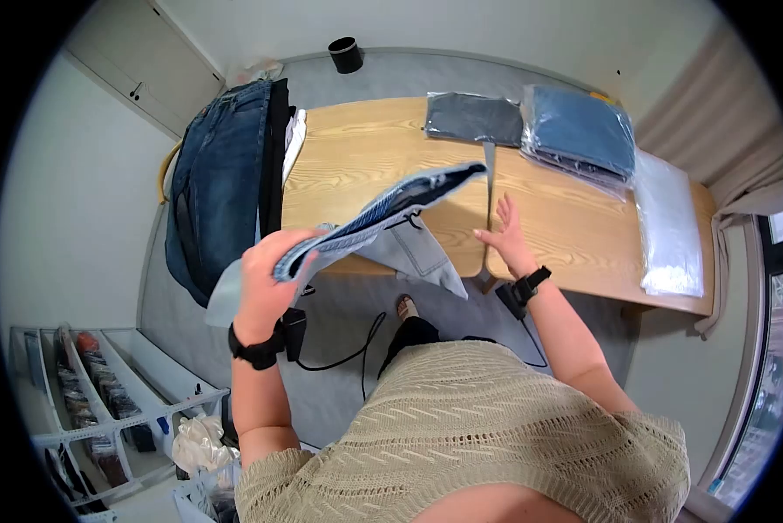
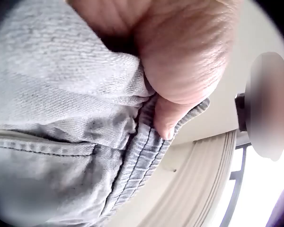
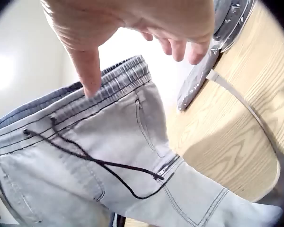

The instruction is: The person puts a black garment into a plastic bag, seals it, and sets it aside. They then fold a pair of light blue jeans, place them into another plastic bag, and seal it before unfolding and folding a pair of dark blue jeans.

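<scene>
- Far left, a stack of dark jeans (image 1: 221, 187) is lying beside the table (image 1: 348, 144), with some black and white clothes showing along its right side.
- Left hand (image 1: 271, 275) is gripping one end of the waistband (image 1: 369, 222), thumb pressing on the outside.
- The pants (image 1: 422, 257) are hanging in the air around the table's near edge. The waistband is running from the left hand up and away to the right, its opening facing mostly up, and the long axis is dropping from there, with a leg slanting down to the right.
- Looks-wise, they're showing pale grey denim, bluer inside the waist, with a gathered elastic band, dark stitching and a black cord (image 3: 109, 163) dangling in a loose loop. The fabric is sagging and creasing near the left hand.
- Right hand (image 1: 511, 237) is hovering open near the waistband's far end, fingers spreading, gripping nothing.
- Farther right, bagged clothes (image 1: 583, 131) are sitting on the table, and clear bags (image 1: 670, 227) are lying by its right end.
</scene>
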A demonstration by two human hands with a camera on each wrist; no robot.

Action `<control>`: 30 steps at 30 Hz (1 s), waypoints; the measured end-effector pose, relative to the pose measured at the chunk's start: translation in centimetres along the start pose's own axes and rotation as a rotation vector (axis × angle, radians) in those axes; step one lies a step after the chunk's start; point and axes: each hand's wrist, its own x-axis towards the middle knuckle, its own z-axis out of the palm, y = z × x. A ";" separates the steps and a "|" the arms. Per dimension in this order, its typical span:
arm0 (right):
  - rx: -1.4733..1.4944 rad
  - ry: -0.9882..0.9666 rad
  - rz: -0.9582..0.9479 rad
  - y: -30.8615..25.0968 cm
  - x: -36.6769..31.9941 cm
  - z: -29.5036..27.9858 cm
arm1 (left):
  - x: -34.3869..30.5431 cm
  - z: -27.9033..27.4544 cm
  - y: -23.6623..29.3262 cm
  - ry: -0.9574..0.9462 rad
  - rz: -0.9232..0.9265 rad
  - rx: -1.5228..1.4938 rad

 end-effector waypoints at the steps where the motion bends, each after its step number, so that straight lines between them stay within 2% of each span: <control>1: 0.015 0.023 -0.039 -1.3 -0.8 -0.8 | -0.9 -0.5 1.9 -0.004 0.002 0.004; 3: 0.281 -0.025 -0.016 -2.4 -2.2 -2.8 | -2.6 -1.5 5.2 0.008 0.056 -0.025; 5: 0.302 -0.038 -0.043 -3.6 -4.1 -4.6 | -4.5 -2.2 7.4 0.006 0.089 -0.024; 7: 0.437 -0.259 0.070 -3.7 -5.1 -7.0 | -6.6 -2.6 8.9 0.121 -0.017 -0.138; 8: 0.534 -0.281 0.019 -4.1 -6.1 -7.6 | -7.2 -2.3 9.8 0.196 -0.082 -0.256; 9: 0.537 -0.284 0.024 -4.8 -7.0 -8.1 | -7.8 -2.4 10.2 0.194 -0.087 -0.253; 11: 0.438 -0.269 0.062 -6.4 -8.0 -9.4 | -9.0 -2.3 9.7 0.194 -0.279 -0.230; 15: 0.435 -0.150 0.021 -9.3 -10.6 -11.9 | -10.8 -1.0 5.7 0.275 -0.486 -0.341; 16: 0.388 -0.157 0.005 -9.7 -10.9 -12.5 | -10.9 -0.6 4.5 0.276 -0.477 -0.346; 18: 0.324 -0.151 -0.012 -11.5 -12.1 -13.2 | -10.8 0.3 2.6 0.291 -0.550 -0.570; 21: 0.246 -0.131 -0.016 -14.0 -14.1 -13.6 | -10.3 1.0 1.6 0.262 -0.503 -0.683; 25: 0.243 -0.122 -0.024 -15.4 -16.2 -15.1 | -11.2 0.2 0.7 0.169 -0.465 -0.718; 28: 0.429 -0.430 -0.217 -16.0 -17.0 -16.5 | -11.3 0.2 -0.1 0.125 -0.474 -0.875; 29: 0.429 -0.420 -0.216 -16.1 -16.8 -16.3 | -11.0 0.4 0.2 0.077 -0.499 -0.959; 30: 0.414 -0.253 -0.075 -16.1 -16.7 -15.8 | -9.9 1.5 0.2 0.109 -0.563 -0.925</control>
